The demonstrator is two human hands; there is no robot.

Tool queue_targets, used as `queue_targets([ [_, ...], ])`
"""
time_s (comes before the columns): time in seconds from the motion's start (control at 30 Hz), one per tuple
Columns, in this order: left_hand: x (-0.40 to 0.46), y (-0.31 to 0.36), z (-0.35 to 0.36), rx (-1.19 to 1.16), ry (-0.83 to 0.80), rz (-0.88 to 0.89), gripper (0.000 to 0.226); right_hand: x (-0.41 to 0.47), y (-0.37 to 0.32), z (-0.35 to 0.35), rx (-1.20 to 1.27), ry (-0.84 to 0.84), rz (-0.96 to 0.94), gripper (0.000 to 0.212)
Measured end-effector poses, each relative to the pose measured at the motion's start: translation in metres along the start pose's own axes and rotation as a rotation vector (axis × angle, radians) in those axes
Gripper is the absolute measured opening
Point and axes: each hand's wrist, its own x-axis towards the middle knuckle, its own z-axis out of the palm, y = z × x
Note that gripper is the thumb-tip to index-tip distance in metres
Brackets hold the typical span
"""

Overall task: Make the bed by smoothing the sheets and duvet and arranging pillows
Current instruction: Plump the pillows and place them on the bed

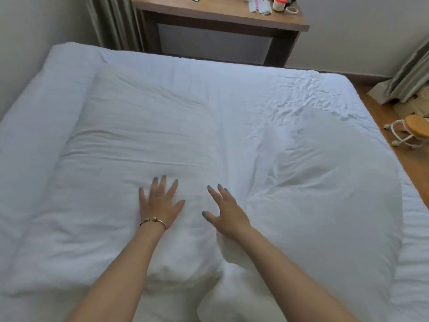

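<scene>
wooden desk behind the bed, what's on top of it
On the wooden desk stand a small orange-capped bottle, a pale ring-shaped band and some white and pink packets. The picture's top edge cuts off the rest of the desktop.

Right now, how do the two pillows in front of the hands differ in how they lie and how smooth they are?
The left pillow lies flat and squared, with fine shallow creases; the right pillow is puffed up and skewed, with deeper folds. The left hand presses flat on the left pillow; the right hand reaches, fingers spread, over the gap beside the right pillow, contact unclear. Both are white and lie side by side on the white sheet.
</scene>
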Motion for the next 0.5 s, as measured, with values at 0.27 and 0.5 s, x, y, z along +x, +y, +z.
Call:
queue_targets([
  [0.27, -0.028, -0.170, 0.012, -0.012, 0.105, 0.018, 0.090, 0.051, -0.071, 0.108, -0.066, 0.003, 0.314, 0.094],
  [0.5, 0.043, -0.236, 0.003, -0.196, 0.014, -0.145, 0.128, 0.100, -0.096, 0.127, -0.229, 0.206, 0.245, 0.108],
])
